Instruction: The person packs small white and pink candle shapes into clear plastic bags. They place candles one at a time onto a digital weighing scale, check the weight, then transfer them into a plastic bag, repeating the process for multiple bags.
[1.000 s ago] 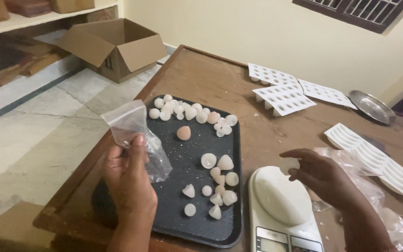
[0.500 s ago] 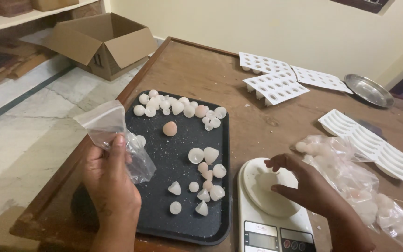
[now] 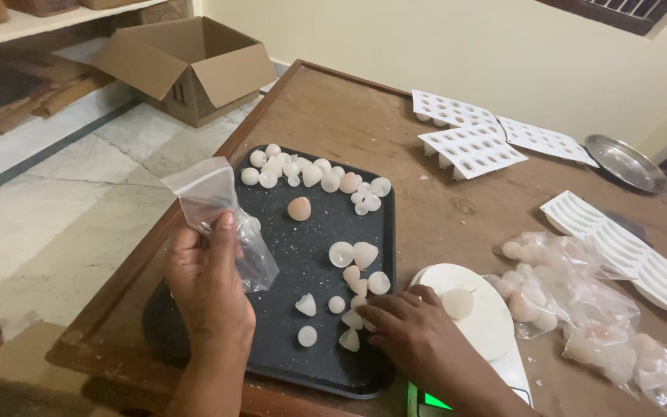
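Soft, even indoor light is falling across my brown wooden counter (image 3: 457,224), casting only faint shadows under my hands. The round steel plate (image 3: 625,162) is catching a dull sheen. My right hand (image 3: 418,340) is blurring slightly, and a green glow is showing beside it.

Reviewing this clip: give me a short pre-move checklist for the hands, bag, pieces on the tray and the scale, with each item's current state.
1. Left hand grips the clear plastic bag: ok.
2. Bag mouth open enough to take a piece: cannot tell.
3. Right hand reaches the small white cone-shaped pieces at the near end of the black tray: ok, fingertips are among them.
4. A piece pinched in the right hand: cannot tell, fingers hide it.
5. Scale platform free: not ok, one piece sits on it.
6. Tray fully on the wooden table: ok.
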